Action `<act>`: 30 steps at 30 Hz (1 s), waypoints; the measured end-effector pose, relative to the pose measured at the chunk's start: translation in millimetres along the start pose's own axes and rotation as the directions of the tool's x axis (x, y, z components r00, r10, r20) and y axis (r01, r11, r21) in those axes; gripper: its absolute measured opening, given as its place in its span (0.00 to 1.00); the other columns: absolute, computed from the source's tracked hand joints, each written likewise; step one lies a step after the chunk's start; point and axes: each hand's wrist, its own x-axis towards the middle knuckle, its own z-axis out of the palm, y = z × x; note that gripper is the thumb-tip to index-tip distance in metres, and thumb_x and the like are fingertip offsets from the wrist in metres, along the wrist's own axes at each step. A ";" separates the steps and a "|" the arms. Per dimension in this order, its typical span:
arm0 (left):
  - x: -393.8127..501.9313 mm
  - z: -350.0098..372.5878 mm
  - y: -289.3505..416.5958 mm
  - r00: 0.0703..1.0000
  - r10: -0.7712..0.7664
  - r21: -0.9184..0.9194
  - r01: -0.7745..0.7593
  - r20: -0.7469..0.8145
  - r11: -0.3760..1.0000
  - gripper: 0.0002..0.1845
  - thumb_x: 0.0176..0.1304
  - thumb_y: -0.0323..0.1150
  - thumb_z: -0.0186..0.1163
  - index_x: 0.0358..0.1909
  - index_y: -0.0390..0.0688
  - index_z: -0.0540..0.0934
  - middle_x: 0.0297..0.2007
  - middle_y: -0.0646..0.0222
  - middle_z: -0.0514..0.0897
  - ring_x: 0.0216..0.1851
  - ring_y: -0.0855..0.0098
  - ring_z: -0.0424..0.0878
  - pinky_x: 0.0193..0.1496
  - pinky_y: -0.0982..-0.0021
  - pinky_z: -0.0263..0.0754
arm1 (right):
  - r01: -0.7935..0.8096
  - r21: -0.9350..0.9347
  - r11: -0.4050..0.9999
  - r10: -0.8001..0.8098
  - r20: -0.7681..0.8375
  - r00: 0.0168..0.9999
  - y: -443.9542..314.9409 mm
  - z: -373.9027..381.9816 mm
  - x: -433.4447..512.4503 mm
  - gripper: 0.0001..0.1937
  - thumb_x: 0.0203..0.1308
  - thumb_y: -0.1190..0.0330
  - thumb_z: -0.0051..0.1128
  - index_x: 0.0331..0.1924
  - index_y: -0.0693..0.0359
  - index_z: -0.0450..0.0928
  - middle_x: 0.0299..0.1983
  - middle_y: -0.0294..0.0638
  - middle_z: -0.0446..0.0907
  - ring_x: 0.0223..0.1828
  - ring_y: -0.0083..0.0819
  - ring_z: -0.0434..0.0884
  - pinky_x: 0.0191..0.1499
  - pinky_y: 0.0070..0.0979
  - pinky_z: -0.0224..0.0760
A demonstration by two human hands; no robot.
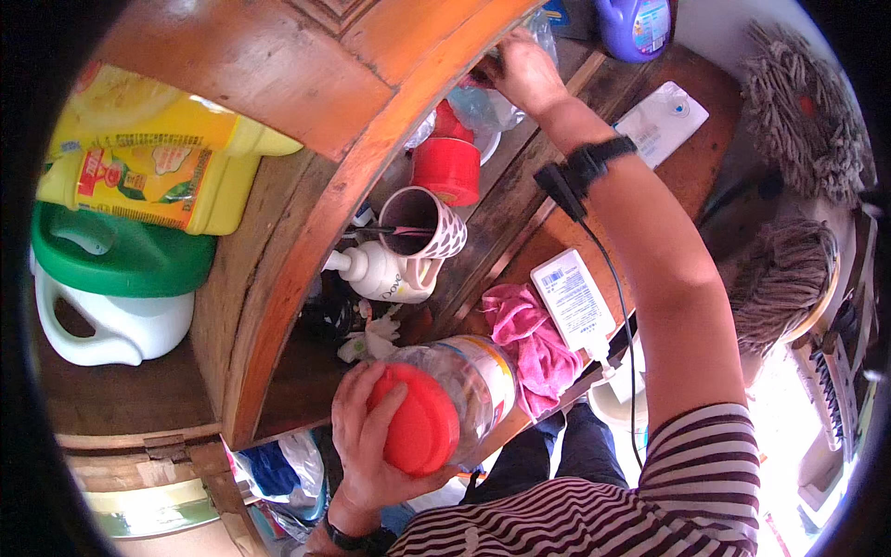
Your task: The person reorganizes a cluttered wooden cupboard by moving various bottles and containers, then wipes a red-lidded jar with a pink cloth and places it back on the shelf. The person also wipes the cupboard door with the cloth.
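Note:
My left hand point(365, 432) grips a clear plastic jar point(473, 397) by its red screw lid point(418, 421); the jar leans over the shelf's front edge. Up at the far end of the shelf, my right hand point(525, 69) reaches in among clear plastic bags point(498, 115). Its fingertips are partly hidden, so whether they hold anything is unclear. Close below that hand stands a red container point(445, 167). A patterned cup point(438, 223) with a thin stick in it and a white Dove pump bottle point(397, 275) stand between my hands. A pink cloth point(532, 341) lies beside the jar.
A white bottle point(574, 299) and a white flat pack point(661, 122) lie along the wooden shelf. Yellow bottles point(146, 174) and a green-and-white jug point(118, 285) fill the left compartment. A purple bottle point(635, 28) is at the top; mop heads point(800, 111) hang right.

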 end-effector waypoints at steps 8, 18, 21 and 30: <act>-0.9 1.4 -1.6 1.000 0.015 -0.009 -0.015 -0.013 1.000 0.52 0.41 0.59 0.79 0.66 0.42 0.72 0.68 0.46 0.68 0.66 0.38 0.68 0.67 0.41 0.65 | 0.021 0.131 0.991 -0.073 0.405 0.912 -100.3 -17.4 -55.5 0.40 0.57 0.51 0.69 0.69 0.62 0.67 0.68 0.54 0.70 0.65 0.54 0.74 0.66 0.41 0.71; -2.1 2.1 -2.6 1.000 0.015 -0.013 -0.015 -0.002 1.000 0.53 0.38 0.57 0.81 0.66 0.43 0.71 0.68 0.46 0.68 0.67 0.38 0.67 0.67 0.40 0.63 | -0.080 -0.041 0.996 0.089 0.511 0.855 -106.6 59.2 -6.9 0.19 0.58 0.65 0.65 0.54 0.59 0.82 0.51 0.57 0.83 0.52 0.55 0.83 0.55 0.44 0.79; -1.2 2.7 -3.2 1.000 0.025 -0.014 -0.025 -0.013 1.000 0.53 0.39 0.58 0.80 0.67 0.43 0.71 0.68 0.46 0.68 0.66 0.38 0.67 0.67 0.40 0.63 | -0.055 0.226 0.972 0.058 -0.006 0.998 -101.0 47.7 -8.1 0.16 0.55 0.72 0.62 0.50 0.59 0.83 0.43 0.57 0.85 0.47 0.56 0.84 0.50 0.44 0.81; -1.3 1.9 -1.7 0.999 0.023 -0.010 -0.023 -0.022 1.000 0.52 0.39 0.57 0.80 0.66 0.42 0.72 0.67 0.46 0.69 0.66 0.39 0.68 0.68 0.42 0.64 | -0.327 -0.414 0.850 0.323 -0.081 0.943 -48.2 -110.1 -73.9 0.24 0.52 0.72 0.61 0.58 0.55 0.80 0.63 0.51 0.76 0.66 0.53 0.73 0.63 0.54 0.70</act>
